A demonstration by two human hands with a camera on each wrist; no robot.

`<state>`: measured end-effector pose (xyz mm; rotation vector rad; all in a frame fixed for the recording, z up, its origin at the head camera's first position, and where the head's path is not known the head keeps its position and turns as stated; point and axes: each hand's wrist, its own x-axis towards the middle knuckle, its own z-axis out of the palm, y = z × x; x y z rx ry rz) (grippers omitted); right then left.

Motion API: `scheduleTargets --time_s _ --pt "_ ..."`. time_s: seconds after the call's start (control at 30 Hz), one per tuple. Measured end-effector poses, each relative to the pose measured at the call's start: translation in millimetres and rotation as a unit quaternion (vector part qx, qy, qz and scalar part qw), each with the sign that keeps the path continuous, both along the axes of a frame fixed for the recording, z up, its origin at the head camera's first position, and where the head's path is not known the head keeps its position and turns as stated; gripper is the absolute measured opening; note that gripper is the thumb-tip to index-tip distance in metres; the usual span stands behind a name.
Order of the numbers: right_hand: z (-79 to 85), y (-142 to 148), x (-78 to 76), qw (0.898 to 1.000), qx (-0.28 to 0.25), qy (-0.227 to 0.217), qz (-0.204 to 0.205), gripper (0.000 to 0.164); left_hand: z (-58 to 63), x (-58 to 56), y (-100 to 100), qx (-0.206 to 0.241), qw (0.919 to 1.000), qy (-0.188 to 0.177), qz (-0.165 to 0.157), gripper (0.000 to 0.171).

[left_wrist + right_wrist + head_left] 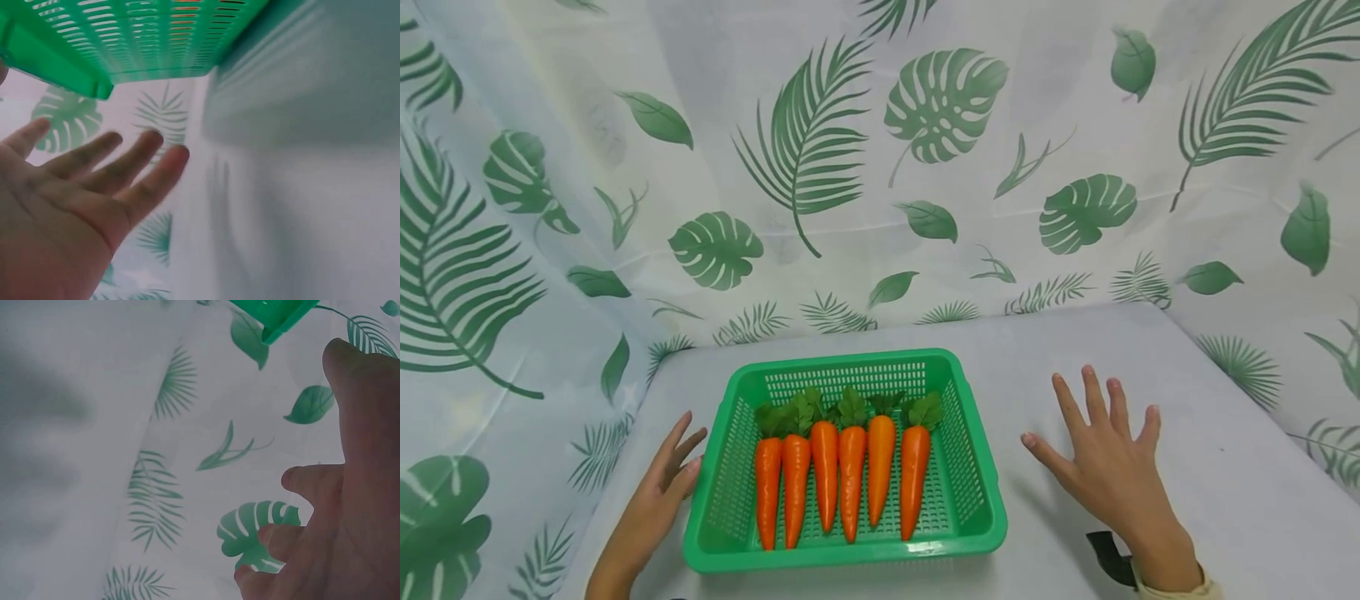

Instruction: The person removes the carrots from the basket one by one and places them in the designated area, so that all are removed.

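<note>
A green plastic basket (977, 433) with slotted walls sits on the table in the head view. Several orange carrots (852, 483) with short leafy green tops lie side by side in it, their tips toward the person. My left hand (655, 492) is beside the basket's left rim, thumb tip close to it and fingers extended. In the left wrist view its palm (62, 212) shows under the basket's slotted side (144, 37), holding nothing. To the right of the basket, my right hand (1108, 458) hovers with spread fingers and holds nothing; a basket corner (275, 319) shows beyond it in the right wrist view.
The table (1037, 358) has a pale covering. White cloth (850, 275) printed with green leaves rises behind it and along both sides. A black strap-like piece (1111, 560) shows by the right wrist.
</note>
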<state>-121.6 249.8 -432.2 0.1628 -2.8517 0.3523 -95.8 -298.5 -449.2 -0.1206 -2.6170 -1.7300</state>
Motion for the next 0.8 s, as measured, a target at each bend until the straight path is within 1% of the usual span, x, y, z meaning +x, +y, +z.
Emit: scheduleTargets --time_s 0.1,0.17,0.27,0.37,0.53,0.6,0.67,0.8 --pt "0.3 0 0.6 1.000 -0.004 -0.005 0.003 0.101 -6.1 0.6 -1 0.035 0.9986 -0.038 0.010 0.066" --pt "0.3 0 0.7 1.000 -0.007 -0.008 0.004 0.101 -10.1 0.2 -1 0.050 0.9967 -0.063 0.016 0.066" --pt "-0.2 0 1.1 1.000 -0.012 -0.015 0.005 0.100 -14.5 -1.4 0 0.075 0.9936 -0.083 0.014 0.065" --pt "-1.1 0 1.9 0.999 -0.018 -0.026 0.003 0.100 -17.8 -2.9 1 0.095 0.9919 -0.085 0.002 0.064" --pt "-2.4 2 4.2 0.999 -0.028 -0.036 0.004 0.099 -22.0 -5.3 1 0.126 0.9889 -0.068 -0.039 0.061" --pt "-2.3 3 5.0 0.999 -0.028 -0.034 0.005 0.098 -22.9 -6.3 1 0.132 0.9877 -0.068 -0.050 0.060" --pt "-2.1 4 5.2 0.999 -0.030 -0.034 0.006 0.097 -23.8 -7.6 2 0.133 0.9871 -0.072 -0.053 0.060" --pt "-1.1 9 5.1 0.999 -0.034 -0.032 0.007 0.097 -24.5 -10.1 3 0.126 0.9881 -0.074 -0.048 0.059"
